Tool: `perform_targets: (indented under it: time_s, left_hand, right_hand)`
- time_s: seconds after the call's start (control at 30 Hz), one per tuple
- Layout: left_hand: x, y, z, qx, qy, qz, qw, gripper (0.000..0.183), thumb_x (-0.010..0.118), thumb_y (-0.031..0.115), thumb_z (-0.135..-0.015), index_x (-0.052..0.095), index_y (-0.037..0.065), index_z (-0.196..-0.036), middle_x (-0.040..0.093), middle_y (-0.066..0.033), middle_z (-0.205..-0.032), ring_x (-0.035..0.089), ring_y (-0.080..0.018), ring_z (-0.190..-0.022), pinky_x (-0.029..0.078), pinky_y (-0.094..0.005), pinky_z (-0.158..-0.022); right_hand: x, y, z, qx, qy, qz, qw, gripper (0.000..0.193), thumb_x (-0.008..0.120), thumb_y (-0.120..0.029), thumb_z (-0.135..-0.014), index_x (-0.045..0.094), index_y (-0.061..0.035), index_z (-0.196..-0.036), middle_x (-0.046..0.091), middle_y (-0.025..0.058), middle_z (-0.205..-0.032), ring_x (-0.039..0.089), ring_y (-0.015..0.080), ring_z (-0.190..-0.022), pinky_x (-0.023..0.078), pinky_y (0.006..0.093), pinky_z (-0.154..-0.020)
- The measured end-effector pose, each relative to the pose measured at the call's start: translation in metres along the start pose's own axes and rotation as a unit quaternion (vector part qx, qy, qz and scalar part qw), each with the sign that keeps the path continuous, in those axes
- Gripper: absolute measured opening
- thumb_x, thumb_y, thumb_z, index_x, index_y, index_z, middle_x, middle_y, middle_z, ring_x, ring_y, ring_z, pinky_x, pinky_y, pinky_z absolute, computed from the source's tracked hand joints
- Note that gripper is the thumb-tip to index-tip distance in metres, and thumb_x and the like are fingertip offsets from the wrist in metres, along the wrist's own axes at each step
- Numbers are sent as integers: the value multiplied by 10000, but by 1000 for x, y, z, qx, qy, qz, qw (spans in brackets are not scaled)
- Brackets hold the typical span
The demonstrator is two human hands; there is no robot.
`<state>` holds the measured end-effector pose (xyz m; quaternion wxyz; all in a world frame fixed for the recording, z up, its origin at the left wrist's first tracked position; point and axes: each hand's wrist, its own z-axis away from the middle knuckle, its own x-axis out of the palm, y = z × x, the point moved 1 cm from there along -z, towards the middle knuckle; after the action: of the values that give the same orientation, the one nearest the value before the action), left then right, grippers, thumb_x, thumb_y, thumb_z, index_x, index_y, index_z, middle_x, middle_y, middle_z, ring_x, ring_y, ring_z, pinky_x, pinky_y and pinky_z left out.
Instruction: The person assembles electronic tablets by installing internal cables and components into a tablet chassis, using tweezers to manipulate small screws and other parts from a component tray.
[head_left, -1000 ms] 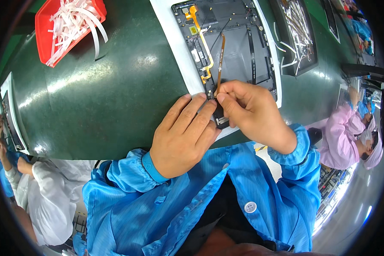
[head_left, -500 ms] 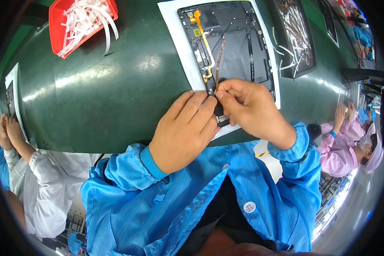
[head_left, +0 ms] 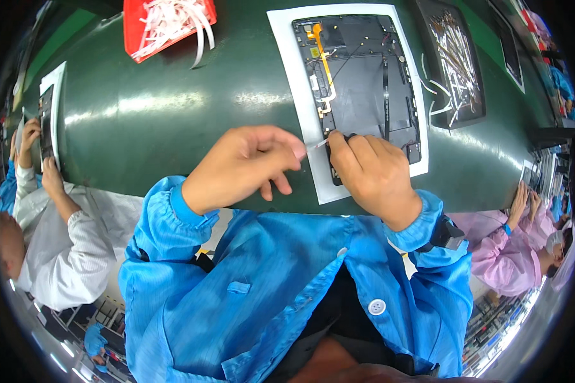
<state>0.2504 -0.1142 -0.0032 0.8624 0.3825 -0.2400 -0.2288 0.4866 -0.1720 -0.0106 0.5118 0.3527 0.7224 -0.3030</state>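
An opened black tablet housing (head_left: 364,83) lies on a white sheet (head_left: 285,38) in front of me. An orange flex cable (head_left: 326,67) runs down its left side, and a black ribbon (head_left: 386,96) runs along its right half. Over the table, left of the housing, my left hand (head_left: 246,165) pinches a thin pale strip (head_left: 317,146) with reddish marks. The strip stretches toward the fingertips of my right hand (head_left: 374,172). That hand rests on the housing's lower left part, fingers bent and closed; what lies under them is hidden.
A red bin (head_left: 134,32) of white strips stands at the back left. A dark tray (head_left: 437,70) of used-looking strips sits right of the housing, some hanging over its edge. At the left a person in white (head_left: 76,255) works; another in pink (head_left: 501,255) sits at the right.
My left hand has lifted off the housing and moved left, now with the pale strip. My right hand has turned palm down; the brown strip it pinched no longer shows. The view has shifted.
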Motion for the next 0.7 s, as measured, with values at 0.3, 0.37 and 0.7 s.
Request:
perform_targets:
  time_s: [0.3,0.37,0.7]
  left_hand:
    - [19,-10,4,12,31,-30,999,250,694,194,-1043,754,-3,-1185,732,-42,-854,682,-93,-691,526,-235,-596]
    - [28,-14,6,34,49,-47,997,255,690,184,-1045,753,-6,-1202,728,-37,-845,667,-85,-687,527,-233,-603]
    - [44,-8,8,276,158,-342,884,156,683,38,-959,757,-5,-1089,706,-125,-815,672,-253,-670,520,-361,-602]
  right_hand:
    - [-10,-12,-4,116,112,-273,948,259,797,-61,-810,730,-32,-1058,653,62,-911,695,230,-725,557,355,-602]
    - [-12,-13,-3,130,112,-307,936,222,824,-49,-814,736,-40,-1018,688,62,-969,718,249,-752,574,360,-619]
    - [-13,-14,-4,141,72,-302,940,173,797,-13,-794,756,-28,-962,702,92,-897,710,262,-710,568,354,-616]
